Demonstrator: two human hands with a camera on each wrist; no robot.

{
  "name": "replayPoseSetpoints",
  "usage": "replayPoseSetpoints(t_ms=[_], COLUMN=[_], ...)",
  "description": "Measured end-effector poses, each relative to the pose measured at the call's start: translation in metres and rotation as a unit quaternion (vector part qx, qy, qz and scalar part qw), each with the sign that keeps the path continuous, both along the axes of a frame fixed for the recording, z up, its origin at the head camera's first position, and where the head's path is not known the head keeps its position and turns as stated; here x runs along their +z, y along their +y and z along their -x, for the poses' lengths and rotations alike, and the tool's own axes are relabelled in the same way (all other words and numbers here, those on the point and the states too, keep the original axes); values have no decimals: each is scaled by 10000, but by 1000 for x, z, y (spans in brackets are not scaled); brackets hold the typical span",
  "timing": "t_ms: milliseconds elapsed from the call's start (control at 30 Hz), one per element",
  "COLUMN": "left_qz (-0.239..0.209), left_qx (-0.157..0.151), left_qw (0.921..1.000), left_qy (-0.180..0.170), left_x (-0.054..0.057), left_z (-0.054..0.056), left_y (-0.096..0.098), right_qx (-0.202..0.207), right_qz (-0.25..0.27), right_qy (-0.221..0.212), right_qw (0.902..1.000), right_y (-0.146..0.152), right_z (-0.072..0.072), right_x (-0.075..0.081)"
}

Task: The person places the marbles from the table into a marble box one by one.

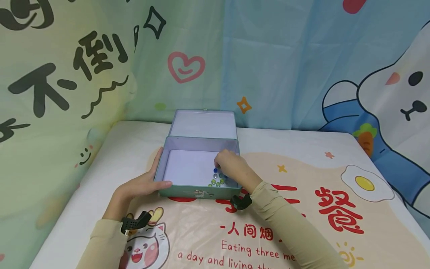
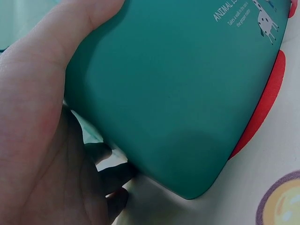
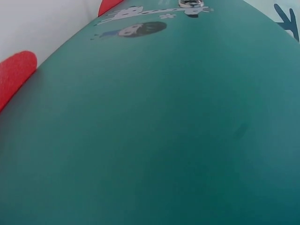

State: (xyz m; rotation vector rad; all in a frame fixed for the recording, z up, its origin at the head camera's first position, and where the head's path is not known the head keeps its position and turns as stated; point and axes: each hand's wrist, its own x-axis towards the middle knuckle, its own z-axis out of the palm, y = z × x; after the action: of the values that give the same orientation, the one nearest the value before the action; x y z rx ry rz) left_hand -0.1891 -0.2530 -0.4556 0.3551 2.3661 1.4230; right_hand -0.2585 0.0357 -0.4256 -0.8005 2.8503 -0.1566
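Observation:
A green metal box (image 1: 198, 192) stands on the table with its hinged lid (image 1: 203, 124) raised at the back. My left hand (image 1: 141, 183) holds its left front corner, thumb over the front rim and fingers along the left side. In the left wrist view the thumb and fingers (image 2: 117, 178) lie about the green wall. Inside the box, at the right, my right hand (image 1: 233, 166) reaches down with bent fingers; its fingertips are hidden. Close below them is a blue marble (image 1: 215, 170). Several green marbles (image 1: 218, 184) and a clear marble (image 1: 215, 176) lie near the front right.
A metal clasp (image 1: 199, 193) sits on the box's front wall. The printed tablecloth (image 1: 302, 231) carries red lettering and cartoon pictures. Behind the table hangs a printed curtain (image 1: 262, 67). Green box wall (image 3: 154, 122) fills most of the right wrist view.

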Motion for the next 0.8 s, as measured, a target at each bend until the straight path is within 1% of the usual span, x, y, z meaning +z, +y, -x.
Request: replayPoseSetpoints(t_ms=[367, 600, 800], left_qz=[50, 72, 90], left_qx=[5, 27, 47], left_qw=[10000, 10000, 9999], left_qy=[-10, -16, -24], left_x=[0, 1, 0], left_z=[0, 0, 0], left_y=[0, 0, -1], right_qx=[-127, -67, 28], right_qz=[-59, -79, -193], right_qy=[-86, -50, 19], right_qw=[9999, 9999, 9998], right_y=[-1, 0, 0], right_z=[-1, -1, -1], right_x=[1, 1, -1])
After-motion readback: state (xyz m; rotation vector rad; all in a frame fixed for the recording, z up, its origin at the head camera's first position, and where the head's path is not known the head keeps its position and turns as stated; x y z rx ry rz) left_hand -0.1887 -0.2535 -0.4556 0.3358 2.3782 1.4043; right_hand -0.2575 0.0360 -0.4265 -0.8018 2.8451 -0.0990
